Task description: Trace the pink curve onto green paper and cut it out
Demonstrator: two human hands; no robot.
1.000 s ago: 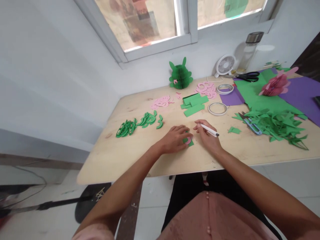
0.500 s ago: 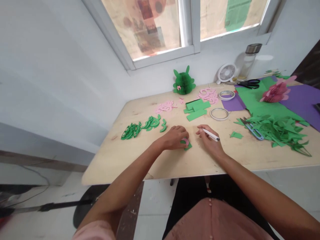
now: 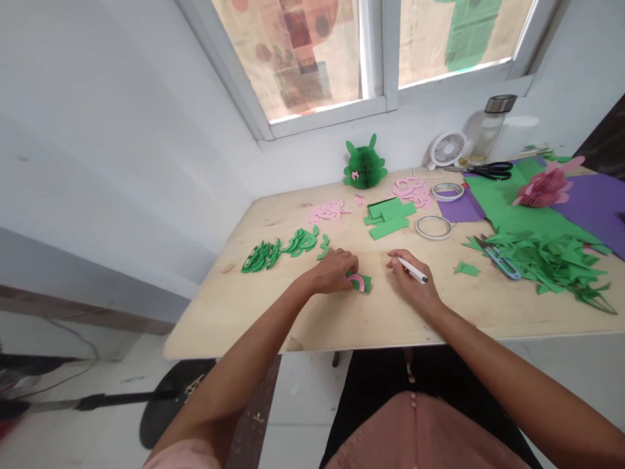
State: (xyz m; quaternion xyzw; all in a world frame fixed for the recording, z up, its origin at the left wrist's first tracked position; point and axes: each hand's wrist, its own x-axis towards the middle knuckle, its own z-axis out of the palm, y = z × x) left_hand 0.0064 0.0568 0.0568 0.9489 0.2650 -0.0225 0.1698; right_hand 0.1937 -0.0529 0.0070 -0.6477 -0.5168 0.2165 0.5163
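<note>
A small green paper piece [image 3: 364, 284] with a pink arch-shaped cut-out [image 3: 357, 281] lying on it sits on the tabletop [image 3: 342, 329], between the person's two hands and close to the near edge.

The left hand [image 3: 333, 270] is the nearer one. It rests palm down with its fingers curled, and the fingertips touch the left side of the green piece and the pink arch, pinning them flat. It grips nothing; it only presses. The piece lies just to the right of this hand's fingertips.

The right hand [image 3: 414, 284] rests on the tabletop to the right of the piece, with a clear gap of bare wood between them. Its fingers are closed around a white pen [image 3: 411, 270], pinched between thumb and forefinger. The pen's long axis slants from upper left to lower right. The dark end points right, away from the green piece, and the white end points back toward it. Whether the dark end is a cap or the tip is too small to tell.

Farther out, a row of green curved cut-outs [image 3: 283, 247] lies to the left beyond the left hand. A stack of green strips [image 3: 388, 216] and a tape ring [image 3: 433, 227] lie toward the window. A small green scrap [image 3: 467, 268] and blue snips [image 3: 499, 262] lie to the right, well apart from both hands.
</note>
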